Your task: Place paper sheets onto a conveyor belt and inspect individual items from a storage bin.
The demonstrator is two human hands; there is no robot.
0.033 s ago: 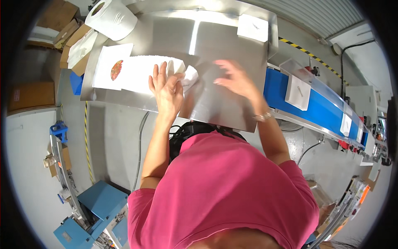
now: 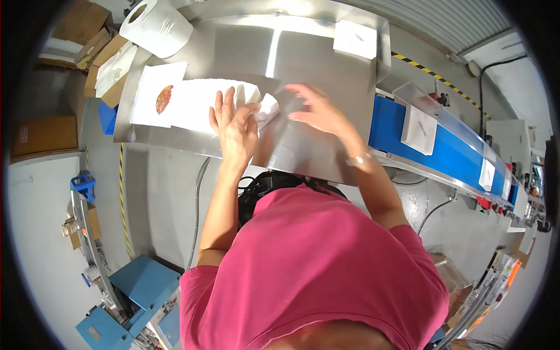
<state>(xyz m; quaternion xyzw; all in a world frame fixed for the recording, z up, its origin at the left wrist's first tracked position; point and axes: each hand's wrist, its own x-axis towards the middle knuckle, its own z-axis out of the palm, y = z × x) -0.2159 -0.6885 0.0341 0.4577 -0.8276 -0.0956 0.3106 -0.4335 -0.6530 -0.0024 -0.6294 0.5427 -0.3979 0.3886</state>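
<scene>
A fanned stack of white paper-like sheets or flat bags lies on the left of the metal table, its right end curled and ruffled. My left hand rests on that ruffled end with fingers stretched and apart, the thumb side against the curled edges. To the right of the stack, my right hand hovers over the table, fingers apart and nothing in them; it is slightly blurred. A white sheet with a red patterned oval shows at the stack's left end.
A large white roll stands at the table's back left, near open cardboard boxes. Another white flat piece lies at the back right of the metal table. To the right, a blue conveyor belt carries white flat packets.
My right hand has moved a little to the left, closer to the ruffled end of the stack. My left hand and the stack look unchanged.
</scene>
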